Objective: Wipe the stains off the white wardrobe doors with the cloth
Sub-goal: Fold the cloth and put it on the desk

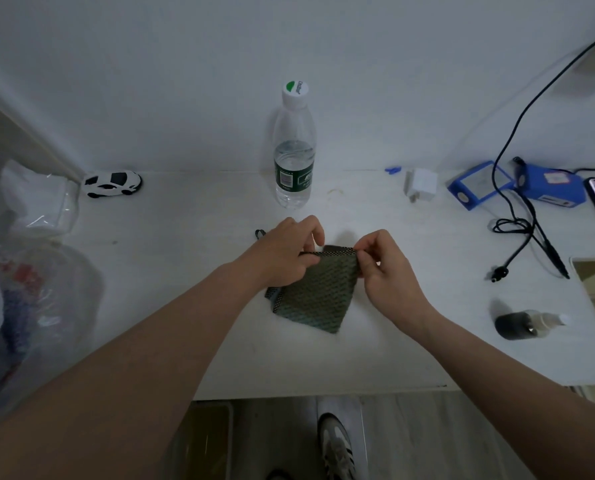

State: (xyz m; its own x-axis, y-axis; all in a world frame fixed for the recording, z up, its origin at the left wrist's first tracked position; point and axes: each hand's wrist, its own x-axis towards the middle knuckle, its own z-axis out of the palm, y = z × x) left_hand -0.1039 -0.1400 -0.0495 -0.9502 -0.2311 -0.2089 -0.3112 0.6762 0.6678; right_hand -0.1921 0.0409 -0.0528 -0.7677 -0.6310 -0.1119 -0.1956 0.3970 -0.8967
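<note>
A dark green textured cloth (318, 294), folded into a rough square, lies on the white table (192, 306) in the middle of the view. My left hand (285, 252) pinches the cloth's far left corner, and my right hand (387, 271) pinches its far right corner, so the far edge is held taut between them. A small black loop (259, 233) shows just beyond my left hand. No wardrobe door is in view.
A water bottle (294, 150) stands behind the cloth against the white wall. A toy car (112, 183) sits at back left, plastic bags (36, 237) at left. A white charger (422, 185), blue boxes (517, 185), black cables (521, 230) and a small spray bottle (528, 325) lie at right.
</note>
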